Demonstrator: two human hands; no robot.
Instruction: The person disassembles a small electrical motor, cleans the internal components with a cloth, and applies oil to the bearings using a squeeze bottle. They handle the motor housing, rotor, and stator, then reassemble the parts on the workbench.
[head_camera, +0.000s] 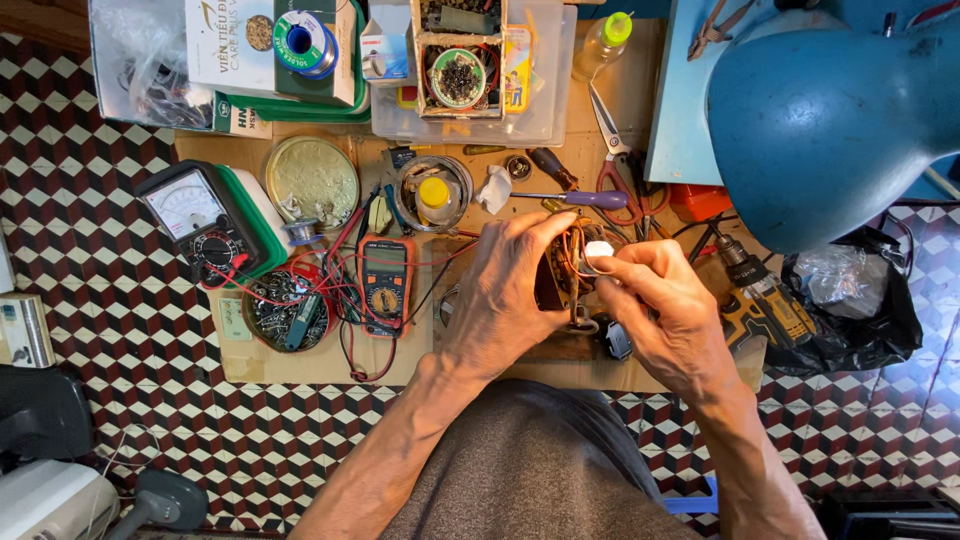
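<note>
My left hand (500, 295) grips a small dark device (553, 283) with copper windings and orange wires, holding it upright above a sheet of cardboard (300, 362). My right hand (660, 310) pinches a small white plug (598, 249) at the device's top right, fingers closed on it. A black part (617, 340) hangs just under my right palm. The lower part of the device is hidden behind my fingers.
An orange digital multimeter (385, 285) and an analogue meter (195, 222) lie at left, with a round tin of metal parts (285, 315). Scissors (612, 150), a purple-handled screwdriver (585, 199) and a yellow drill (765, 300) sit at right. A blue lamp shade (830, 110) overhangs the upper right.
</note>
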